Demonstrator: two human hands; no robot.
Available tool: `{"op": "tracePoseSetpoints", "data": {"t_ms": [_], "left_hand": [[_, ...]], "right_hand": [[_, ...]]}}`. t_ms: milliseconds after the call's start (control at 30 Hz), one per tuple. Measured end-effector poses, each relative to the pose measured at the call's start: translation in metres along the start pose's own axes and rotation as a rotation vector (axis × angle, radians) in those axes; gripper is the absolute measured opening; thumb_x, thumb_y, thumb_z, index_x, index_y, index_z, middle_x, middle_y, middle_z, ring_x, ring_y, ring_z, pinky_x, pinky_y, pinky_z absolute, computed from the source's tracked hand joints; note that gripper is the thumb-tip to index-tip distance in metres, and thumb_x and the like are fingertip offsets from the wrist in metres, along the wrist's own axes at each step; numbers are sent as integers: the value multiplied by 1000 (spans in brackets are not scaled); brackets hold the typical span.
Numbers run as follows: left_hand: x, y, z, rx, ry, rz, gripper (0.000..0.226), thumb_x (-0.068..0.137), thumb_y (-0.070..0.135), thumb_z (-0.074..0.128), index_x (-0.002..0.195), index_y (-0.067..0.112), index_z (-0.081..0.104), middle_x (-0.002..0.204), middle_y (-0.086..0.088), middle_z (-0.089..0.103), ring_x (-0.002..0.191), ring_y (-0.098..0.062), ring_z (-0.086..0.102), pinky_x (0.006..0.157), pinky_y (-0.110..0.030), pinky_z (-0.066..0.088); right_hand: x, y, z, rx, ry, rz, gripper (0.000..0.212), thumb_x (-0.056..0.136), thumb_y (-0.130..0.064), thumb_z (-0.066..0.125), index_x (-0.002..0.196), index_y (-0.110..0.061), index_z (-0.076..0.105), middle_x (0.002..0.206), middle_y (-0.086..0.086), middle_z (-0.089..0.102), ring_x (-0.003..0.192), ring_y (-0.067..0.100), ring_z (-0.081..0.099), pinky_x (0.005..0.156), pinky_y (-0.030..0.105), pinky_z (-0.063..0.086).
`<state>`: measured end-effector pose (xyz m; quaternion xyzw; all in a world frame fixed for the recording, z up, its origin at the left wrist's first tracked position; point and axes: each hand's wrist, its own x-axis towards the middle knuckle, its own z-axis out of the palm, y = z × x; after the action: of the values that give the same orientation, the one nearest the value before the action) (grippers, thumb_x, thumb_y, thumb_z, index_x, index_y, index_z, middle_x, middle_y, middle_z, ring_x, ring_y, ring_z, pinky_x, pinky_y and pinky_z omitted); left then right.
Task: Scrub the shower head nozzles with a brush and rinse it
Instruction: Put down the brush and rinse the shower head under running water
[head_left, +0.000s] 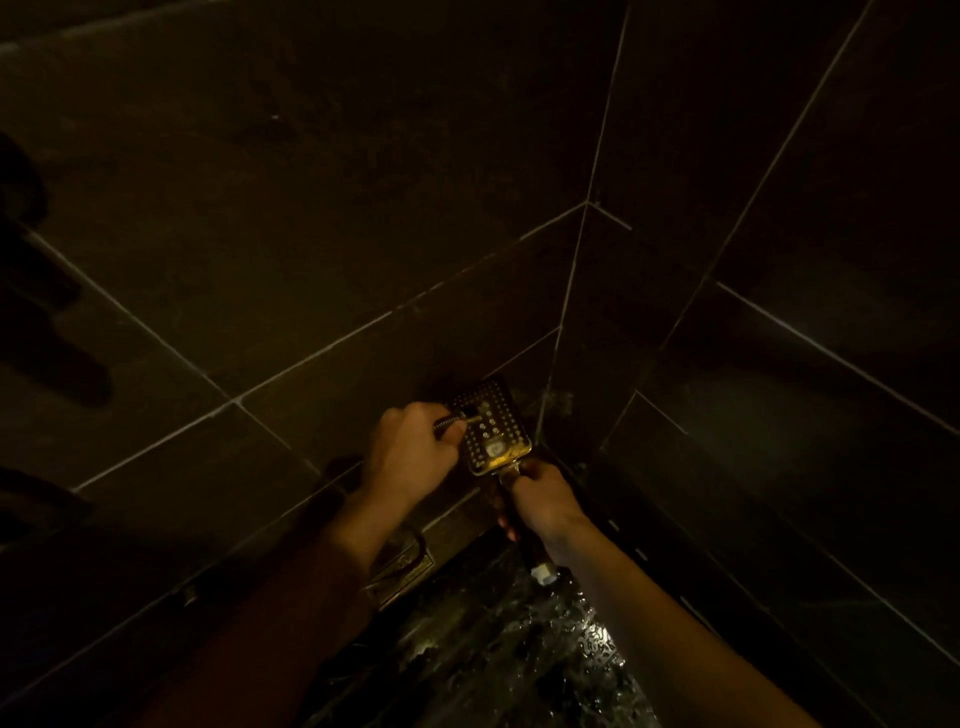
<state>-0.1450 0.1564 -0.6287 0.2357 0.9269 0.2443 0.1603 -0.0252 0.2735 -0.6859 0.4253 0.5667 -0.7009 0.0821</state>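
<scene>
Dim light leaves the bristles indistinct.
- Left hand (408, 449): curled round a small brush (451, 419), tip on the nozzle face of the rectangular shower head (493, 421).
- Right hand (545, 501): grips the handle, mostly hiding it.
- Shower head: held close to the tiled wall (311, 218) corner, above the wet floor (519, 649).

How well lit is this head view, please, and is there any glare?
Head view: very dim and yellowish; the shower head, left hand and right hand catch the light; the wet floor glints; the left edge falls to black.
</scene>
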Motion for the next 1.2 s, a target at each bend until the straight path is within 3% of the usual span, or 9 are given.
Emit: {"op": "tracePoseSetpoints", "data": {"t_ms": [133,300,500,667,800,900,967,1100,1200], "left_hand": [[2,-9,-11,2,-28,-25,18,96,36,61,103,25,73,86,3,70,76,-13,67,63,-28,53],[-16,-6,-13,-12,-52,121,16,95,35,64,101,25,75,84,8,72,76,-7,65,61,-20,45],[-29,-38,-34,-42,-4,5,19,96,40,59,102,26,70,81,6,69,73,-9,66,61,-27,51],[-76,-82,-63,-64,-30,-69,9,100,35,55,99,30,62,72,10,59,62,2,56,47,-10,37],[-116,-139,-91,-32,-12,-127,13,98,34,61,84,36,60,64,12,57,59,5,55,50,-8,37],[-139,-186,-114,-23,25,-205,14,97,36,60,87,28,65,65,7,60,61,-1,58,55,-16,37],[-148,-212,-129,-9,18,-234,13,97,39,58,88,31,63,71,5,64,66,-9,63,60,-25,41],[-157,-251,-163,30,-14,-241,15,98,39,57,90,28,64,68,4,64,63,-12,64,58,-27,45],[-154,-269,-180,23,-53,-222,17,99,38,56,96,24,65,67,4,63,61,-12,63,58,-28,47]], "right_hand": [[-4,-3,-1,7,-19,-1,17,105,-21,48,110,-15,63,80,7,66,57,15,60,49,28,48],[-5,-7,6,-6,17,-11,18,104,-22,49,108,-14,65,76,7,67,54,16,60,46,29,46],[-17,-15,11,-38,4,-46,19,105,-22,49,111,-14,65,82,10,66,61,19,60,51,31,48],[-25,-18,24,-51,1,-107,19,105,-20,47,110,-15,65,87,11,67,64,20,60,53,32,48],[-31,-20,45,-100,16,-191,16,104,-22,51,108,-17,67,86,10,69,63,19,62,50,31,49],[-28,-17,65,-133,32,-278,15,104,-25,54,110,-21,67,88,10,71,61,17,62,50,30,48],[-24,-15,72,-198,66,-336,14,103,-31,55,111,-29,67,97,9,73,69,21,66,59,36,53],[-30,-12,84,-303,104,-398,24,102,-37,55,125,-36,61,108,4,72,94,28,71,85,56,59],[-41,-15,92,-349,133,-454,20,103,-32,54,122,-36,60,105,5,71,95,32,70,86,57,58]]}}
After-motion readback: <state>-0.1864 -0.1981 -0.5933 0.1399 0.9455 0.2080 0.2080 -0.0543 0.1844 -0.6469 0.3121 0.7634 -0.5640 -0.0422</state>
